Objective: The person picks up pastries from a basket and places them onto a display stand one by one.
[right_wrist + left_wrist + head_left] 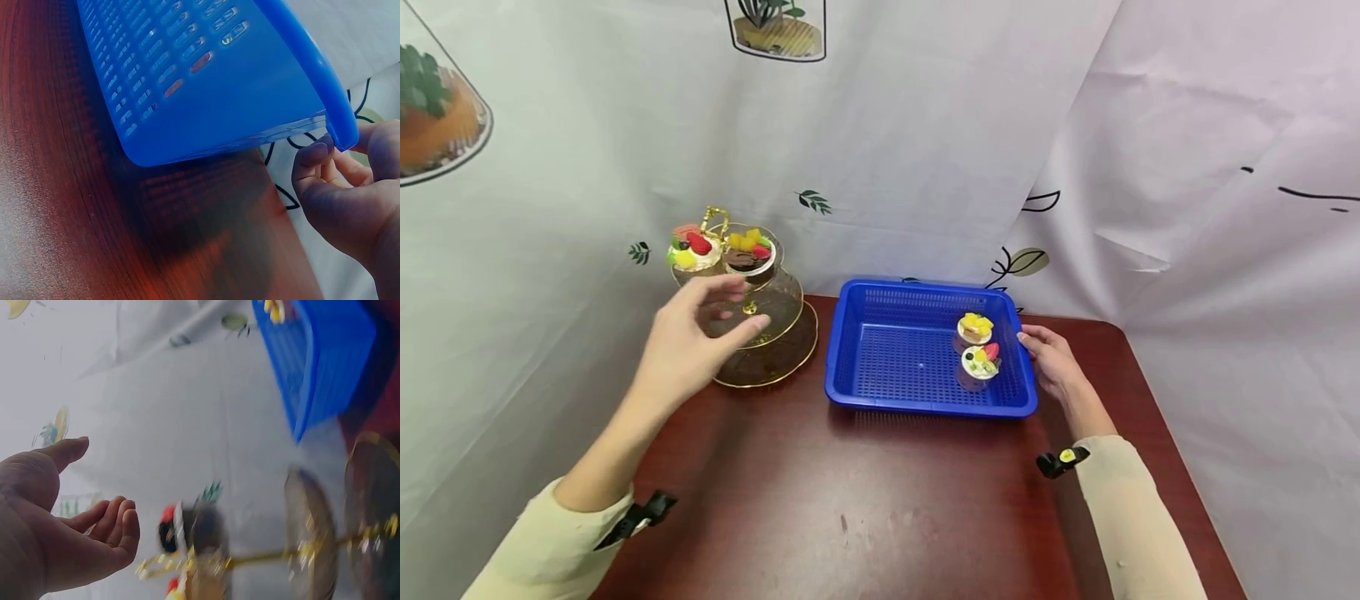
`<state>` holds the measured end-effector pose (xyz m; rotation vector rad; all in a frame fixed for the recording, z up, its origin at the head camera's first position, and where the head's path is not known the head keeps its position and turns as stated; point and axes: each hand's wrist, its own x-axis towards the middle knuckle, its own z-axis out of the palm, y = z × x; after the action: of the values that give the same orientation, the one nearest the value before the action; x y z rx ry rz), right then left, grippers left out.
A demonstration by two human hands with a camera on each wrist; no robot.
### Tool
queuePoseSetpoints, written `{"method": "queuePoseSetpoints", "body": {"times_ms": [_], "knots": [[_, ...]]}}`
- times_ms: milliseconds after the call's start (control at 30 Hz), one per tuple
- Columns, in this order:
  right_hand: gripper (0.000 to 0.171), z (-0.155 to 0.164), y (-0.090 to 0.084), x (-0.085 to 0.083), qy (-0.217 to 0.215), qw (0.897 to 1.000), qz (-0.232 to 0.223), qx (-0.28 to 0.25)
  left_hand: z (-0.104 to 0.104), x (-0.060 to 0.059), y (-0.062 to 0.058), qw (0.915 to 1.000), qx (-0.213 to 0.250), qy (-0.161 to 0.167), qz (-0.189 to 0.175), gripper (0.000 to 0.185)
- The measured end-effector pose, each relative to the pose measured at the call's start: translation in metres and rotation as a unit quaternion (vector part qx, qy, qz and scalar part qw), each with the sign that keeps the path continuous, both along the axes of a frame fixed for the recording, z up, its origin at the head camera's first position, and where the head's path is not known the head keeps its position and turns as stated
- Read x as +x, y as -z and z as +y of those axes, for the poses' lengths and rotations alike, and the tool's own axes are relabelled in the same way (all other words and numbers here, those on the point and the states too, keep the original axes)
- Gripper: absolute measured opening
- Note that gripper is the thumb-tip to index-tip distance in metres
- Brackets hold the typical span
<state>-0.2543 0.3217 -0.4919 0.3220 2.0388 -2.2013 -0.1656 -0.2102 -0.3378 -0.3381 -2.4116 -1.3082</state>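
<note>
My left hand (730, 312) hovers open and holds nothing, just in front of the middle tier of a gold-rimmed glass tiered stand (775, 350). Two small fruit-topped cakes (696, 250) (750, 250) sit on its top tier. In the left wrist view the left hand (103, 487) has loosely curled fingers, close to the blurred stand (306, 550) and a cake (172, 528). A blue plastic basket (917, 287) holds two more cakes (975, 327) (981, 362) by its right wall. My right hand (1026, 342) pinches the basket's right rim (340, 125) between thumb and fingers (315, 156).
Everything stands on a dark red-brown wooden table (865, 508), whose right edge runs close behind my right arm. White printed cloth (925, 150) hangs behind and on both sides. The stand is just left of the basket.
</note>
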Motion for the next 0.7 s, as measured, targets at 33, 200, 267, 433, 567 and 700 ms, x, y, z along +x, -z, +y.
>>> {"method": "queuePoseSetpoints", "body": {"times_ms": [33, 200, 267, 433, 567, 700], "knots": [[0.028, 0.001, 0.001, 0.000, 0.000, 1.000, 0.000, 0.004, 0.006, -0.001, 0.004, 0.9999, -0.001, 0.011, -0.003, 0.055], [0.029, 0.002, 0.001, 0.000, -0.001, 1.000, -0.005, 0.015, 0.039, -0.012, 0.026, 0.9975, 0.007, 0.070, -0.013, 0.056], [0.030, 0.001, -0.001, 0.000, -0.001, 1.000, -0.005, 0.014, 0.052, -0.018, 0.033, 0.9957, 0.019, 0.089, -0.014, 0.057], [0.037, -0.005, -0.017, 0.005, -0.014, 1.000, -0.011, 0.004, 0.082, -0.031, 0.048, 0.9911, 0.048, 0.121, -0.029, 0.058], [0.040, -0.005, -0.017, 0.004, -0.021, 1.000, -0.014, 0.006, 0.102, -0.038, 0.059, 0.9898, 0.042, 0.130, -0.041, 0.060], [0.039, 0.000, -0.006, 0.002, -0.013, 1.000, -0.010, 0.014, 0.120, -0.042, 0.066, 0.9878, 0.027, 0.143, -0.055, 0.062]]}}
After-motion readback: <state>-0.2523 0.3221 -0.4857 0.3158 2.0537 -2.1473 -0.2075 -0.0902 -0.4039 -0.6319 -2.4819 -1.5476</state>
